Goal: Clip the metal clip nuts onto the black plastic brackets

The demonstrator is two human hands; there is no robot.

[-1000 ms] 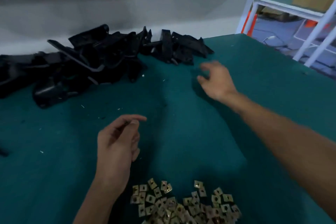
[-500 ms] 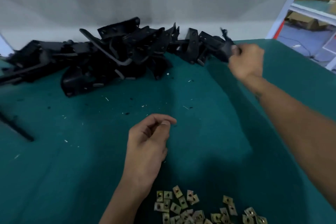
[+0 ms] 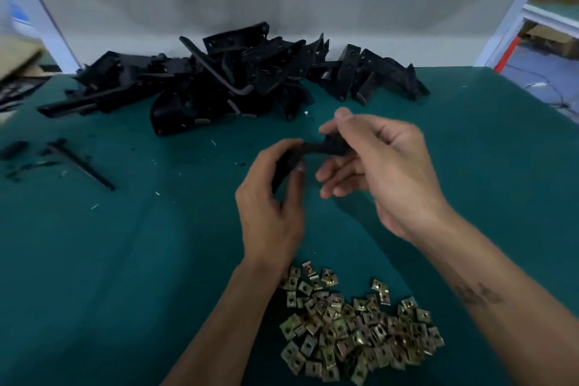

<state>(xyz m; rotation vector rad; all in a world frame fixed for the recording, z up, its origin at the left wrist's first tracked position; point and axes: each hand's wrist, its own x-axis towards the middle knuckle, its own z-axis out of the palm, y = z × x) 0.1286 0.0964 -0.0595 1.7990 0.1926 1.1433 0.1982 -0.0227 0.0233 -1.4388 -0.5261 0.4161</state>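
I saw one black bracket (image 3: 316, 149) held above the green surface (image 3: 125, 260), my left hand (image 3: 271, 197) and right hand (image 3: 380, 171) both gripping it. Clip nuts (image 3: 354, 326) lay heaped below; no writing was legible.

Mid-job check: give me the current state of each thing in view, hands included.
Left hand: grips one end of the held bracket.
Right hand: pinches the other end.
Held bracket: off the table, between both hands; no clip nut seen on it.
Bracket pile: heaped at the table's far edge.
Clip nuts: loose heap near the wrists, untouched.
Green table: strewn with small bits.
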